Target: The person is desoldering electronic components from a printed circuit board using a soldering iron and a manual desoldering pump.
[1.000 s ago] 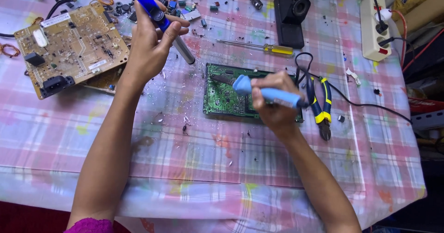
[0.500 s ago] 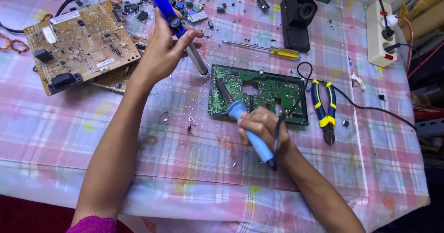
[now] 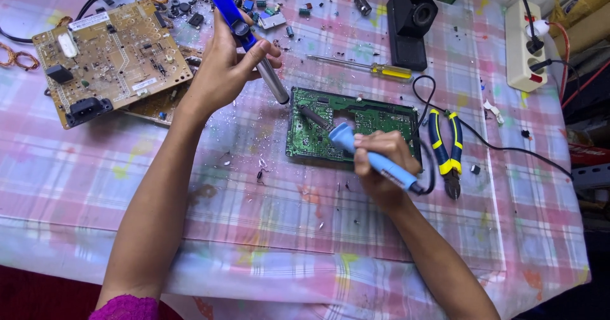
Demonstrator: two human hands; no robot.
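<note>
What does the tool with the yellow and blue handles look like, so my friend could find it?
Start at the green circuit board in the middle of the checked tablecloth. Just to its right, beside the right hand, lie the pliers. They alone have two curved blue-and-yellow handles; the screwdriver farther back has one straight yellow one.

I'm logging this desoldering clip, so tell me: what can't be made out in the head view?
- Soldering iron tip contact on the green circuit board: too small to tell.
- Iron's grip: covered by the right hand.
- Desoldering pump middle: hidden by the left hand.
- Loose components: too small to identify.
</note>
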